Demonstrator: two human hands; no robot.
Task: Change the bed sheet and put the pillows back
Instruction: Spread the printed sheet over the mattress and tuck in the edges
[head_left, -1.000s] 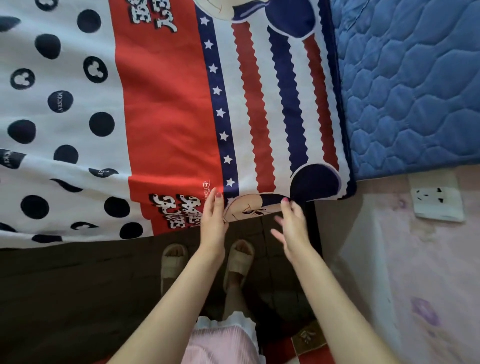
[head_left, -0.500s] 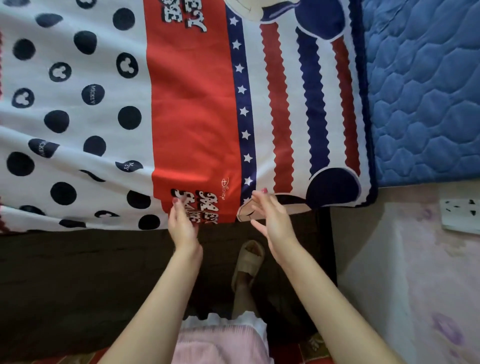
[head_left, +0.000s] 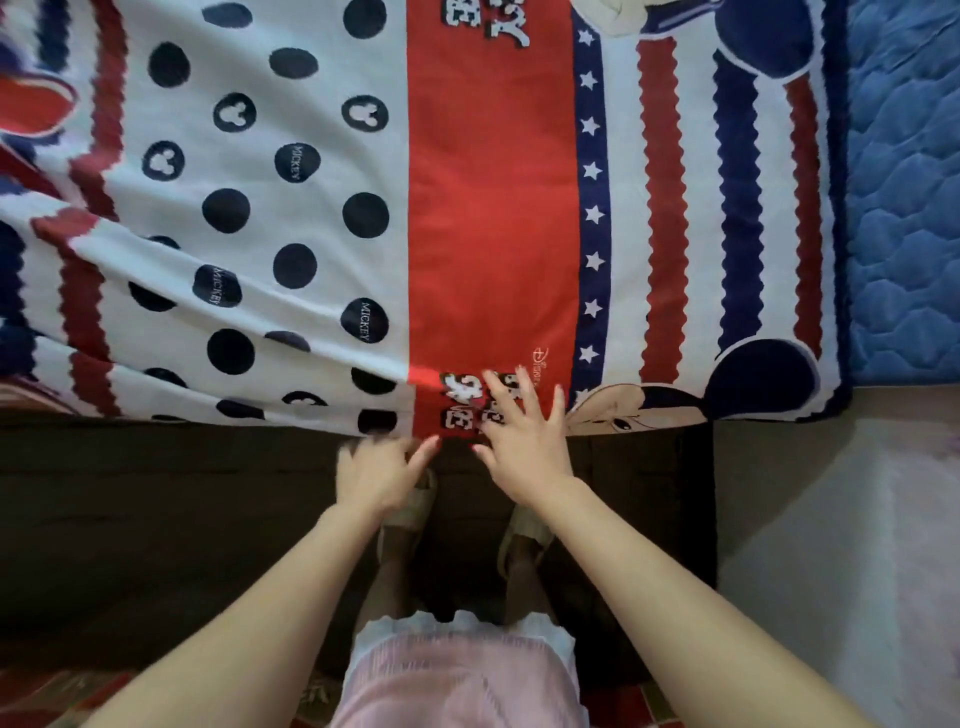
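Bed sheet (head_left: 322, 218), the red-white-navy printed one, lies spread over the mattress (head_left: 904, 208) beyond your fingers; its near hem runs right under your fingertips along the dark bed edge. The quilted blue mattress is bare to the right of your right fingers, past the sheet's navy border, so the sheet looks short of that side. Diagonal folds fan out left of your left fingers; cloth there isn't flat yet.

Right hand (head_left: 524, 441): fingers spread and straight, flat on the red band at the hem, gripping nothing. Left hand (head_left: 376, 470): just below the hem, fingers curled toward the edge, blurred, so can't tell whether it's pinching cloth.

Step, as I read it: smoothing and squaring the near edge. To do it well:
- Keep the right palm flat as an anchor and sweep outward from it, not toward you.
- Take the hem with the left fingers and pull left along the edge to kill the folds.
- Then shift the whole sheet right to cover the blue.

No pillows in view; that part is probably still to come.
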